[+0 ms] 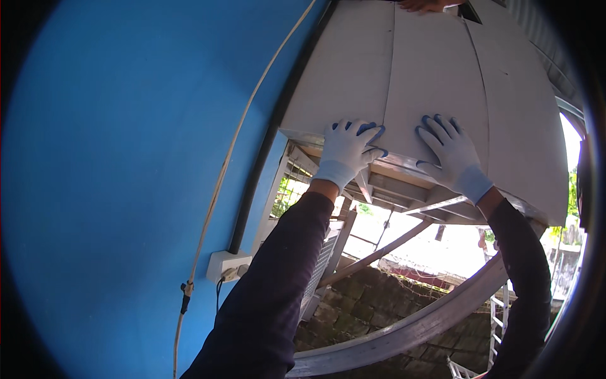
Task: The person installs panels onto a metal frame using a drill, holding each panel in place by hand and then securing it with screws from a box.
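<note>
Both hands wear white work gloves with blue palms and fingertips. My left hand [347, 150] lies on the lower edge of a light grey panel [347, 69], fingers stretched out near the seam with the middle panel [435, 69]. Flat against that middle panel, close to its bottom edge, is my right hand [453, 153], its fingers spread. Neither hand holds anything. Below the panels shows a metal frame [398, 183] with crosswise bars.
A blue wall [126, 158] fills the left, with a dark pipe [262, 164], a pale cable [230, 142] and an outlet box [227, 264]. Another person's hand [423, 5] touches the panel's top. A curved metal beam [404, 335] and a ladder [499, 322] are lower right.
</note>
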`<act>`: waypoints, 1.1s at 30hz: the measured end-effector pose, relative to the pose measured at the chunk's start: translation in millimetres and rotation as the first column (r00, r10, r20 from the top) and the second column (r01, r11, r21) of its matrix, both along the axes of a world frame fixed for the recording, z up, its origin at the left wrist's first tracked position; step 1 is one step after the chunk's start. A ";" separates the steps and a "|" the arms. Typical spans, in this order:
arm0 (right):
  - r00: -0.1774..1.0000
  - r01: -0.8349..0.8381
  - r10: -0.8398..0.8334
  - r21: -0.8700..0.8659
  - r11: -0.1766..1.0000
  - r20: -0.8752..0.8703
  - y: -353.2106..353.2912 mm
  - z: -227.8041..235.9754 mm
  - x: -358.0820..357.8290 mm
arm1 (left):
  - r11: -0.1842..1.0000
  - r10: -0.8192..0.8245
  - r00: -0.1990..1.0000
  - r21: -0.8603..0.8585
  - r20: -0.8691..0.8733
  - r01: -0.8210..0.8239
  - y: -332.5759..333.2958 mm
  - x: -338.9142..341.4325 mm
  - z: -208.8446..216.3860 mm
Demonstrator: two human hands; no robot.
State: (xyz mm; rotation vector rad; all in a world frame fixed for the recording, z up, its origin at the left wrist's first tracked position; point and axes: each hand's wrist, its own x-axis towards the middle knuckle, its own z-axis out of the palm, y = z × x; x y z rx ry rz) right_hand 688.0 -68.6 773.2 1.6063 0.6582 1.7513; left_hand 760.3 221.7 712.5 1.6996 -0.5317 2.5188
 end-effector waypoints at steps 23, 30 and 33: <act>0.986 0.072 -0.075 0.027 0.997 0.148 -1.0 -1.9 31.7 | 0.966 -0.253 0.957 0.090 0.143 0.242 10.6 43.1 8.6; 0.976 0.041 -0.035 -0.022 0.999 0.215 1.0 -0.9 40.9 | 0.959 -0.282 0.941 0.089 0.190 0.269 13.6 50.4 8.2; 0.976 0.051 -0.044 -0.025 0.998 0.214 1.7 -2.5 37.6 | 0.948 -0.318 0.923 0.105 0.215 0.302 12.9 53.0 10.3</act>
